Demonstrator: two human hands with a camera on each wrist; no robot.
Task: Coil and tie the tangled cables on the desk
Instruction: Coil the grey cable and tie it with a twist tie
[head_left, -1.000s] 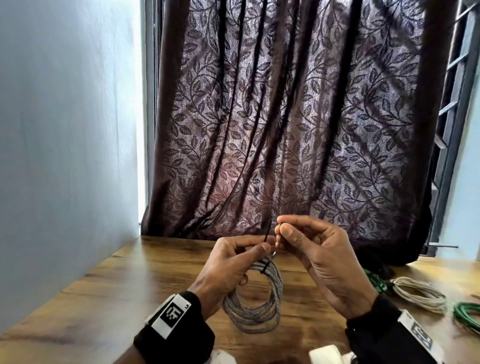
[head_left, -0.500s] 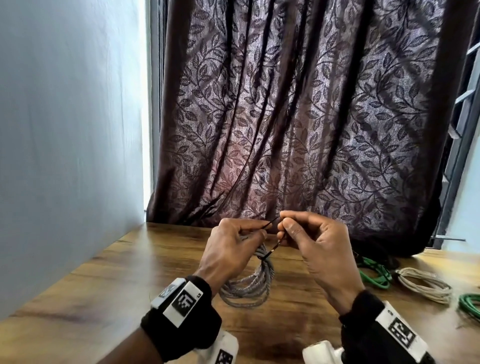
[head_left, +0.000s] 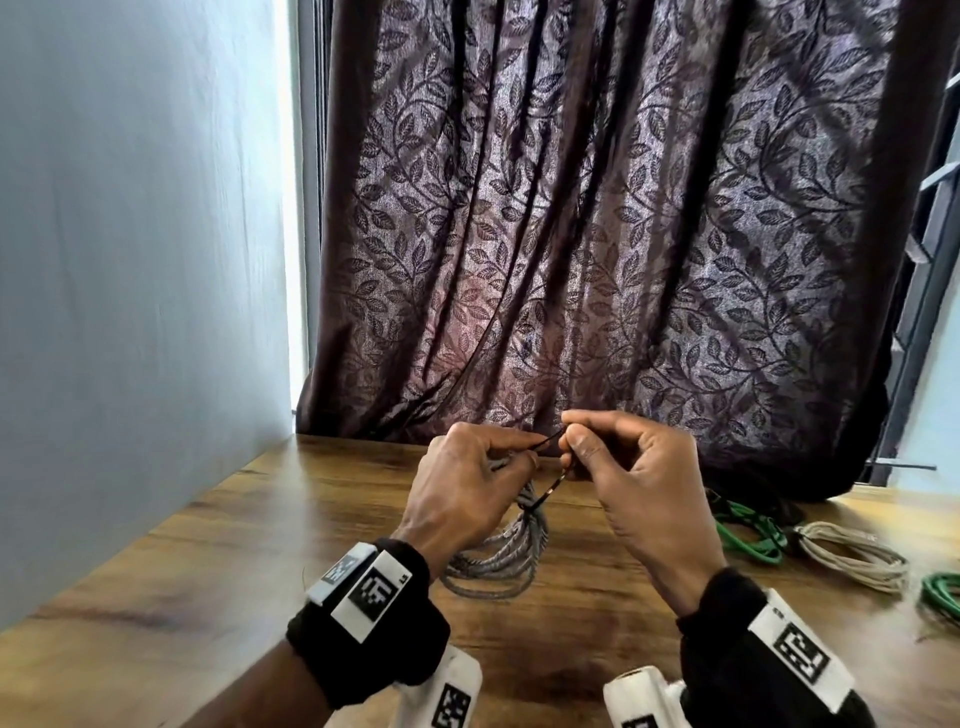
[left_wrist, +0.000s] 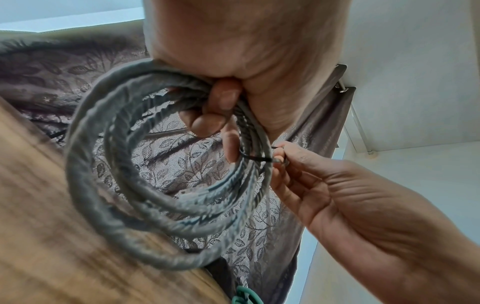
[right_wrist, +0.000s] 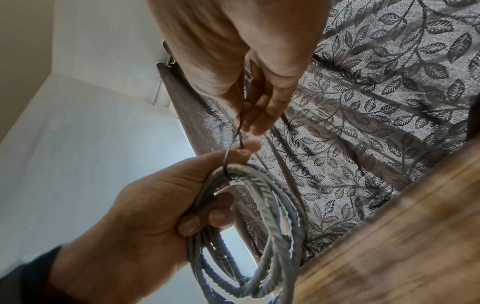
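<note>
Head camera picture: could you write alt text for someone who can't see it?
Above a wooden desk, a left hand grips a coiled grey braided cable while the right hand pinches a thin black wire tie looped around it. More coiled cables, green and beige, lie to the right before a dark leaf-patterned curtain.

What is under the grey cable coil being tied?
The grey cable coil hangs from the left hand above the wooden desk; bare wood shows beneath it. The right hand pinches the black tie. The desk directly behind the coil's lower loops is covered.
</note>
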